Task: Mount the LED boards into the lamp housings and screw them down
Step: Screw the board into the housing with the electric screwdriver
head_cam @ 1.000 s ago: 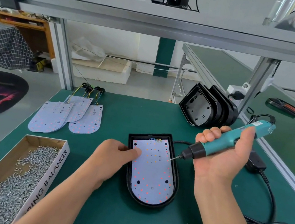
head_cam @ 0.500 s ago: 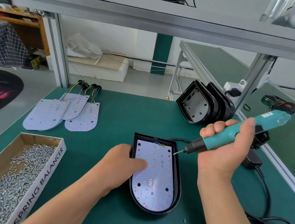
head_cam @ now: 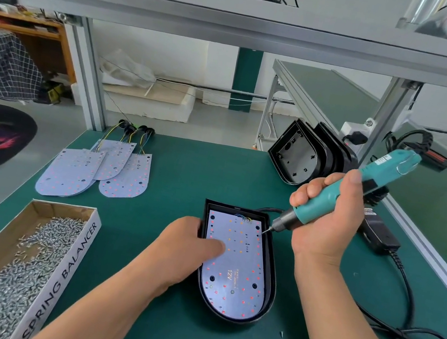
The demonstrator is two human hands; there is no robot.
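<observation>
A black lamp housing (head_cam: 271,282) lies flat on the green mat with a white LED board (head_cam: 241,265) seated inside it. My left hand (head_cam: 183,249) holds the housing at its left wall, thumb pressed on the board and fingers curled outside the rim. My right hand (head_cam: 325,229) grips a teal electric screwdriver (head_cam: 330,201), tilted down to the left. Its bit touches the board's upper right corner by the housing wall.
Three spare LED boards (head_cam: 96,173) with wires lie at the back left. A cardboard box of screws (head_cam: 19,268) stands at the front left. Empty black housings (head_cam: 304,159) lean at the back right. The screwdriver's adapter (head_cam: 380,236) and looped cable (head_cam: 402,332) lie at the right.
The screwdriver bit has moved from the board's right side up to its upper right corner. My left hand has stayed on the housing's left side.
</observation>
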